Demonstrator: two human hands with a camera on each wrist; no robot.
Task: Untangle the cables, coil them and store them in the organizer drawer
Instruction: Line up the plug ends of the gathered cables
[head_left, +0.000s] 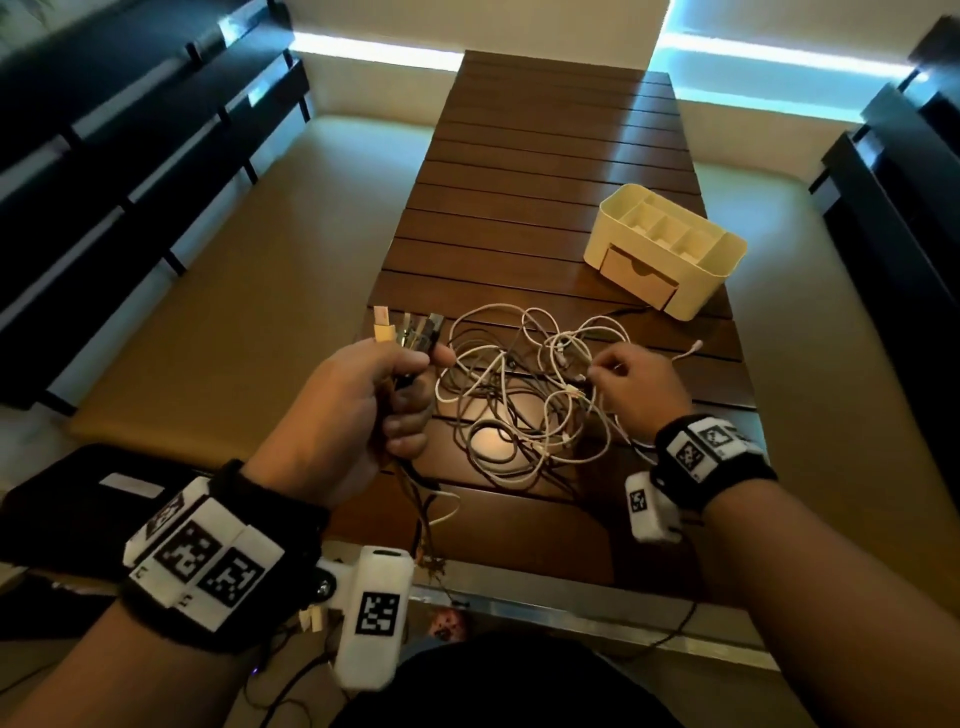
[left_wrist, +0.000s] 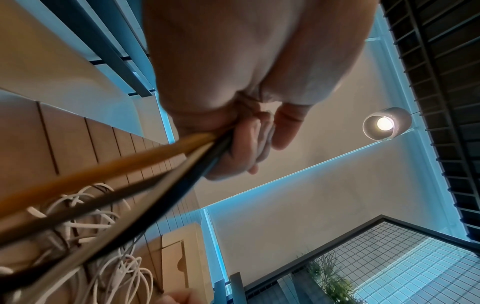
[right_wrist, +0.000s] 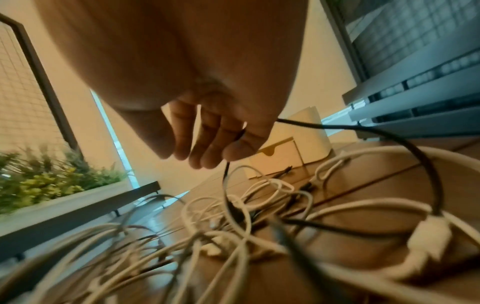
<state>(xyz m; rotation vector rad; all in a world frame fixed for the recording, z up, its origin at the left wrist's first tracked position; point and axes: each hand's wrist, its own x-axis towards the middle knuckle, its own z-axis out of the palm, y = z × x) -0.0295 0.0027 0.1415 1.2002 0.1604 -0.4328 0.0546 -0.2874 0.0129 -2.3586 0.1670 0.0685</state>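
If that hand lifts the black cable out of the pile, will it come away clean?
Probably not: the black cable loops limply through the white cables, so it would likely sag and drag them. It looks light; the right hand only pinches it.

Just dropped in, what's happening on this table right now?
A person is sorting a tangle of white and dark cables on the slatted wooden table. The left hand grips a bunch of plug ends; the right hand pinches a thin black cable. The cream plastic organizer sits beyond, its drawer closed.
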